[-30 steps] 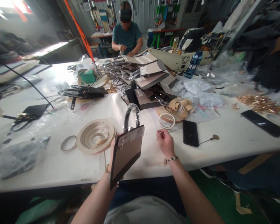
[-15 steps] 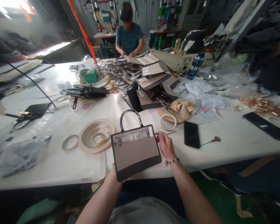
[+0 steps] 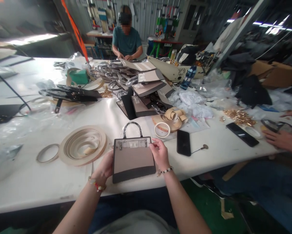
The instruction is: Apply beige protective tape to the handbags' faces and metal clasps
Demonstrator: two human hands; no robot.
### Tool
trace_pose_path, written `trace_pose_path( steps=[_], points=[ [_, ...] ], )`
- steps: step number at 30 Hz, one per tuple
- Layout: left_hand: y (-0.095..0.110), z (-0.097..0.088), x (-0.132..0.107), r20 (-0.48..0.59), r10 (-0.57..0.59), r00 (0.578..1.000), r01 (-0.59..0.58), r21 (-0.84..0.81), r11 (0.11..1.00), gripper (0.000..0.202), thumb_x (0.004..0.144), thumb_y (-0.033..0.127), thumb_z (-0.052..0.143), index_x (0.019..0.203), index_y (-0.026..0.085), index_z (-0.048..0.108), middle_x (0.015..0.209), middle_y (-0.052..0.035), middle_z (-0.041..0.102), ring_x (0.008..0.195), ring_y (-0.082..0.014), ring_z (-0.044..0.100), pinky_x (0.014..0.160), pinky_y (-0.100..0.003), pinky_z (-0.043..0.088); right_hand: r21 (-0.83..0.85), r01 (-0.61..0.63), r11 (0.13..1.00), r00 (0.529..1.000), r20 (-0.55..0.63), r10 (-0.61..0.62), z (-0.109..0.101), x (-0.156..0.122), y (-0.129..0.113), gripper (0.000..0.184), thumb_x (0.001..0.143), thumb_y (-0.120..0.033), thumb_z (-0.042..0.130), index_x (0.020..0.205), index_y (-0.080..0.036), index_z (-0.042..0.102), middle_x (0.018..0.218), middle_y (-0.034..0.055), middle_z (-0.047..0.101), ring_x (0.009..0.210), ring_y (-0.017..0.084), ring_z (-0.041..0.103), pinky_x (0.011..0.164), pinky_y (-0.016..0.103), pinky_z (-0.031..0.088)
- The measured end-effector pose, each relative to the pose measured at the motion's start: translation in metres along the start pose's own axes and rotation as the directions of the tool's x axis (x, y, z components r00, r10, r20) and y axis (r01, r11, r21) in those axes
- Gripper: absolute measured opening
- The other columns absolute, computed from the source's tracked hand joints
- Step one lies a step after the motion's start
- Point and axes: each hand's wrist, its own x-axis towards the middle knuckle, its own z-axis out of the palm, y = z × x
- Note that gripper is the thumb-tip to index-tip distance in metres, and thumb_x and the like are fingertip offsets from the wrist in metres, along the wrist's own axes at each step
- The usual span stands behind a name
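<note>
A flat handbag panel, grey-brown with a black border, stands tilted between my hands at the table's front edge. Its black handle, wrapped in clear film, sticks up from the top. Two small metal fittings and a pale patch lie along the panel's upper band. My left hand grips the left edge, with some fingers hidden behind the panel. At the upper right corner, my right hand pinches the edge between thumb and fingers.
Rolls of beige tape lie to the left, and a black phone to the right. Similar bag panels are heaped mid-table. A co-worker sits opposite; another person's hands show at far right. Brass-coloured pieces form a pile.
The view has swung right, bringing another person's hands in. My left hand has moved from under the panel to its left edge. My right hand now holds the upper right corner.
</note>
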Motion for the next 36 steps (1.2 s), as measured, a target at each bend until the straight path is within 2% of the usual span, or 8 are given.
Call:
trace_pose_path(
  steps=[6, 12, 19, 24, 27, 29, 32, 36],
  points=[
    [-0.002, -0.036, -0.018, 0.006, -0.052, 0.999, 0.052, -0.003, 0.999, 0.088, 0.078, 0.076, 0.085, 0.141, 0.017, 0.067, 0.117, -0.0135, 0.081, 0.096, -0.0236, 0.077, 0.08, -0.035, 0.062, -0.471, 0.149, 0.87, 0.968, -0.109, -0.225, -0.013, 0.031, 0.016, 0.032, 0.101, -0.031, 0.056, 0.121, -0.019, 0.078, 0.129, 0.0185, 0.079, 0.121, 0.034, 0.069, 0.112, 0.055, 0.051],
    [0.0, -0.051, -0.032, -0.127, 0.109, 0.986, -0.082, 0.2, 0.976, 0.09, 0.075, 0.083, 0.081, 0.136, 0.017, 0.07, 0.116, -0.0146, 0.083, 0.096, -0.0246, 0.076, 0.073, -0.03, 0.054, -0.717, 0.121, 0.687, 0.99, 0.038, -0.135, -0.023, 0.054, 0.026, 0.027, 0.097, -0.021, 0.061, 0.115, -0.022, 0.081, 0.127, 0.0154, 0.08, 0.122, 0.035, 0.064, 0.124, 0.063, 0.032],
    [0.015, -0.043, -0.058, -0.233, 0.361, 0.903, -0.239, 0.427, 0.872, 0.06, 0.086, 0.07, 0.075, 0.12, 0.021, 0.079, 0.112, -0.0125, 0.084, 0.088, -0.0231, 0.075, 0.072, -0.032, 0.057, -0.575, 0.274, 0.771, 0.92, -0.076, -0.383, -0.02, 0.023, 0.009, 0.031, 0.101, -0.032, 0.061, 0.125, -0.021, 0.077, 0.132, 0.0172, 0.078, 0.126, 0.035, 0.069, 0.118, 0.06, 0.045],
    [0.042, -0.094, -0.074, -0.398, 0.529, 0.749, -0.209, 0.616, 0.759, 0.046, 0.097, 0.06, 0.064, 0.118, 0.022, 0.08, 0.116, -0.0113, 0.084, 0.094, -0.0223, 0.074, 0.071, -0.03, 0.055, -0.191, 0.44, 0.878, 0.894, 0.001, -0.448, -0.005, -0.028, -0.042, 0.017, 0.104, -0.03, 0.067, 0.116, -0.027, 0.078, 0.116, 0.0116, 0.083, 0.111, 0.03, 0.078, 0.101, 0.049, 0.063],
    [0.046, -0.127, -0.074, -0.384, 0.553, 0.739, -0.17, 0.688, 0.705, 0.037, 0.095, 0.052, 0.066, 0.114, 0.023, 0.08, 0.101, -0.008, 0.083, 0.088, -0.0217, 0.074, 0.075, -0.031, 0.056, 0.085, 0.326, 0.942, 0.911, 0.236, -0.337, 0.022, -0.064, -0.081, 0.015, 0.105, -0.03, 0.066, 0.111, -0.029, 0.079, 0.107, 0.0089, 0.084, 0.1, 0.027, 0.08, 0.091, 0.043, 0.068],
    [0.039, -0.139, -0.074, -0.327, 0.544, 0.773, -0.163, 0.727, 0.668, 0.032, 0.093, 0.048, 0.068, 0.109, 0.024, 0.082, 0.091, -0.0059, 0.081, 0.081, -0.0212, 0.072, 0.075, -0.033, 0.055, 0.213, 0.165, 0.963, 0.856, 0.454, -0.247, 0.046, -0.085, -0.102, 0.018, 0.105, -0.033, 0.064, 0.111, -0.028, 0.079, 0.107, 0.0087, 0.084, 0.096, 0.025, 0.08, 0.087, 0.039, 0.068],
    [0.022, -0.143, -0.082, -0.213, 0.513, 0.831, -0.185, 0.764, 0.618, 0.027, 0.094, 0.044, 0.068, 0.107, 0.025, 0.083, 0.086, -0.0058, 0.079, 0.076, -0.0207, 0.068, 0.077, -0.034, 0.055, 0.227, -0.131, 0.965, 0.693, 0.717, -0.075, 0.084, -0.109, -0.12, 0.026, 0.1, -0.032, 0.066, 0.123, -0.025, 0.077, 0.11, 0.0077, 0.084, 0.091, 0.022, 0.08, 0.077, 0.033, 0.067],
    [0.006, -0.145, -0.106, -0.021, 0.432, 0.902, -0.264, 0.762, 0.591, 0.031, 0.094, 0.051, 0.075, 0.112, 0.028, 0.085, 0.098, -0.0086, 0.082, 0.092, -0.0253, 0.072, 0.088, -0.038, 0.058, 0.125, -0.274, 0.954, 0.527, 0.849, 0.04, 0.118, -0.134, -0.122, 0.049, 0.092, -0.027, 0.072, 0.141, -0.024, 0.067, 0.117, 0.0086, 0.083, 0.092, 0.022, 0.08, 0.078, 0.035, 0.066]
  ],
)
